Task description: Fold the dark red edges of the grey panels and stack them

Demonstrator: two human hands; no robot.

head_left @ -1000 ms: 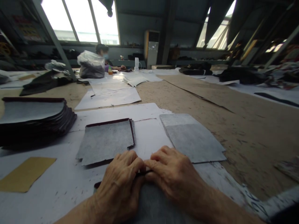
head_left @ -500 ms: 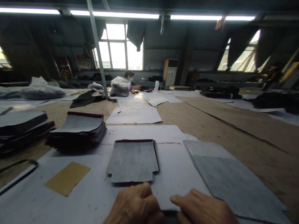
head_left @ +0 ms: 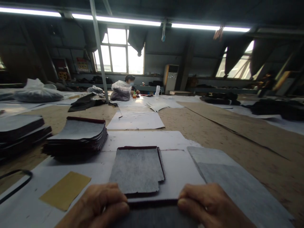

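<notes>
My left hand (head_left: 97,204) and my right hand (head_left: 209,202) pinch the two far corners of a dark grey fabric piece (head_left: 154,217) at the bottom of the view. Thumbs and fingers are closed on its edge; the near part lies outside the frame. Just beyond it rests a small stack of grey-backed pieces (head_left: 136,169) with a dark red far edge and a notched corner. A white sheet (head_left: 174,186) lies under them.
A tan card (head_left: 66,190) lies left, near a black curved strip (head_left: 17,190). Behind are a tall stack of grey-backed pieces (head_left: 80,129) and another stack (head_left: 21,126). Larger grey sheets (head_left: 232,180) lie right. A co-worker (head_left: 129,80) sits across the table.
My hands have moved apart, the left one leftward, and now grip the corners of the dark piece, more of which shows. The view has tilted slightly upward.
</notes>
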